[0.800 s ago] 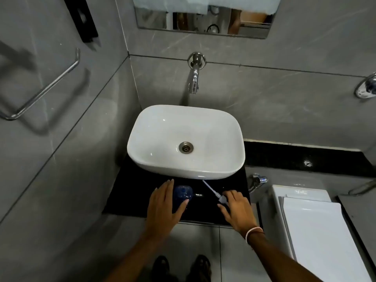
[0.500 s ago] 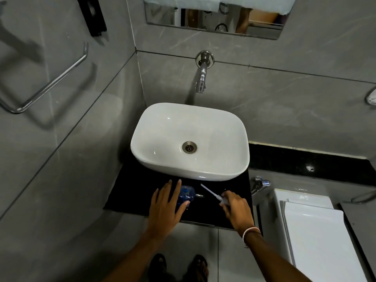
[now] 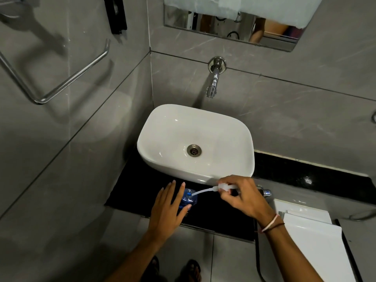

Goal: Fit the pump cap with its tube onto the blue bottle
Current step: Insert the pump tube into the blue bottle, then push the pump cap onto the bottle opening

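Right hand: the right hand (image 3: 243,195) is pinching the pump cap (image 3: 224,187) between thumb and fingertips, fingers curled in around it, and is holding it in the air just in front of the basin's near rim.

Left hand: the left hand (image 3: 169,208) is lying against the left side of the blue bottle (image 3: 188,198), fingers fairly straight and pointing away from the person, thumb coming round the near side; it is steadying rather than squeezing, as far as can be told.

Tube axis: the tube (image 3: 202,191) is running from the cap leftward and slightly down, lying close to level rather than upright, with its free end sitting at the bottle's mouth; whether the tip is already inside the opening is too small to tell.

Bottle position: the blue bottle is standing on the black counter (image 3: 134,192), seen nearly from above, to the left of the cap and nearer the left hand.

Turning relation: the cap is lying to the right of the mouth while the bottle's neck is pointing up, so tube and neck are well out of line.

Next move, as a judgement: the right hand would need to be swinging the cap up and over the mouth until the tube is standing along the neck, then lowering it.

Risk, as a judgement: the thin tube is looking flexible and may bend or slip out.

Surroundings: the white basin (image 3: 203,174) is sitting just behind both hands, with the tap (image 3: 213,82) on the wall above.
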### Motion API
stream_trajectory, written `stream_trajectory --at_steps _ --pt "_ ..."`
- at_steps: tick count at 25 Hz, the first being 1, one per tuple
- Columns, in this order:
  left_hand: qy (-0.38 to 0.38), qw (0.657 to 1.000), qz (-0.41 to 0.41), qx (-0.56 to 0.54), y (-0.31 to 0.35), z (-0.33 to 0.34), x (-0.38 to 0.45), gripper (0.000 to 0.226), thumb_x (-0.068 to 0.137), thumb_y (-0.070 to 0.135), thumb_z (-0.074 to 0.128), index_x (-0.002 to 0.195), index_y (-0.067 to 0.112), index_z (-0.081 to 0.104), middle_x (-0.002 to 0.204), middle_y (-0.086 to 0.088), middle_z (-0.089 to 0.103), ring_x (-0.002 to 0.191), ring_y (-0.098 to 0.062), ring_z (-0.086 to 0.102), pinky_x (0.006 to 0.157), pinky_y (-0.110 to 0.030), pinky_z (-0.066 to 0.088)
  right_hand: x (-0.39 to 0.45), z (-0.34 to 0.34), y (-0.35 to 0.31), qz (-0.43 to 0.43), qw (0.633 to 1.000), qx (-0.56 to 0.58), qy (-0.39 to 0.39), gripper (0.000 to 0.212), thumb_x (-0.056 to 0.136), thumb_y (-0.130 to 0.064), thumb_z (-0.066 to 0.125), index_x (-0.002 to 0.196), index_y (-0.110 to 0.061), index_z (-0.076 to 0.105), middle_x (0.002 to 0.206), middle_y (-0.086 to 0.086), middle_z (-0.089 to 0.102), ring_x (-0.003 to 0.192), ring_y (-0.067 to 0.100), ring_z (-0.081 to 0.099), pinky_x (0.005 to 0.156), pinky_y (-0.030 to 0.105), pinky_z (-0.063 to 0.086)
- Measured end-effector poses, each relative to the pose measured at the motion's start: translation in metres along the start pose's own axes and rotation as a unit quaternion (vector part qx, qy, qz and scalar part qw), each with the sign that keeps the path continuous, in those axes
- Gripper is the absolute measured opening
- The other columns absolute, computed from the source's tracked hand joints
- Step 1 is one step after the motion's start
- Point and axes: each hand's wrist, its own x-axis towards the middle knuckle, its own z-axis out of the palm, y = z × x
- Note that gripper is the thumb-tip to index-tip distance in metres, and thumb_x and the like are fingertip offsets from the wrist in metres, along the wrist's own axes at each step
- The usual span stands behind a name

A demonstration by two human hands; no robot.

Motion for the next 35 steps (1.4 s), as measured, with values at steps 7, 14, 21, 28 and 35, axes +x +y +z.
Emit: stream_trajectory --at_steps 7,14,21,28,35 --pt "0.003 1.0 0.019 0.017 -0.001 -0.001 0.0 0.069 0.095 0.055 0.034 0.148 0.01 0.034 0.154 -0.016 0.039 0.142 -0.03 0.035 0.115 -0.043 0.024 0.017 0.001 -0.031 -0.057 0.985 -0.131 -0.096 0.009 0.088 -0.018 0.065 0.08 -0.022 0.066 0.083 0.001 0.069 0.078 0.018 0.063 0.073 0.038 0.055" --pt "-0.027 0.999 0.018 0.024 -0.005 0.006 0.002 0.07 0.099 0.057 0.02 0.151 0.011 0.028 0.158 -0.013 0.031 0.146 -0.026 0.028 0.113 -0.045 0.024 0.056 0.023 -0.067 -0.077 0.947 -0.246 -0.189 0.024 0.087 -0.009 0.063 0.111 -0.014 0.066 0.104 0.017 0.075 0.092 0.037 0.069 0.075 0.043 0.058" --pt "-0.032 0.999 0.014 0.01 -0.009 0.011 -0.001 0.065 0.1 0.055 0.029 0.145 0.01 0.038 0.154 -0.014 0.038 0.144 -0.027 0.032 0.113 -0.045 0.027 0.06 0.059 -0.06 -0.055 0.945 -0.25 -0.203 0.025 0.088 -0.011 0.059 0.112 -0.013 0.067 0.111 0.015 0.075 0.097 0.039 0.069 0.078 0.044 0.059" --pt "-0.018 1.0 0.012 0.004 -0.01 0.01 -0.001 0.067 0.099 0.056 0.032 0.152 0.016 0.026 0.158 -0.011 0.032 0.146 -0.024 0.028 0.113 -0.044 0.027 0.046 0.077 -0.022 0.042 0.985 -0.102 -0.129 0.032 0.078 -0.022 0.087 0.107 -0.014 0.074 0.105 0.003 0.078 0.099 0.018 0.072 0.085 0.03 0.057" --pt "-0.002 1.0 0.016 0.005 -0.008 0.007 -0.003 0.066 0.097 0.054 0.035 0.149 0.014 0.035 0.154 -0.014 0.039 0.142 -0.027 0.036 0.11 -0.045 0.028 0.021 0.095 -0.003 0.054 0.992 0.107 -0.025 0.073 0.077 -0.008 0.089 0.141 -0.025 0.059 0.108 -0.004 0.077 0.107 0.005 0.072 0.103 0.019 0.056"
